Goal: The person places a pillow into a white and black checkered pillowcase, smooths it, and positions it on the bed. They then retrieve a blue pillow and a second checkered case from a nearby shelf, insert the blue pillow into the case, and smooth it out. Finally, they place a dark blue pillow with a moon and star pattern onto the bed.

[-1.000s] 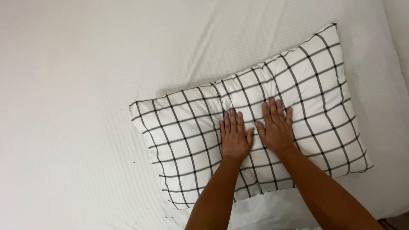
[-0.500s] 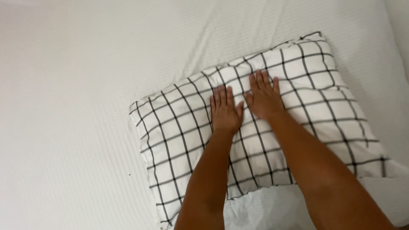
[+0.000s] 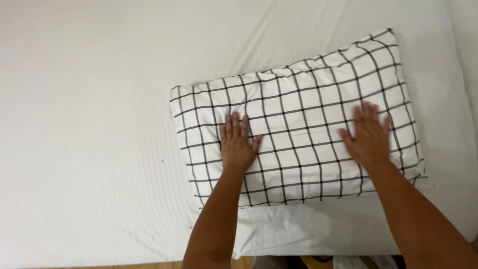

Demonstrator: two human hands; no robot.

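Both hands have spread apart since half a second ago, when I saw them side by side at the middle. Now my left hand [image 3: 238,144] lies flat, fingers spread, on the left part of the checked pillow [image 3: 298,119]; my right hand [image 3: 369,137] lies flat near its right end. Its long axis runs left to right across the white bed sheet [image 3: 89,124], tilted slightly up at right.

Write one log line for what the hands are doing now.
left hand: flat on checked pillow | right hand: flat on it | white bed
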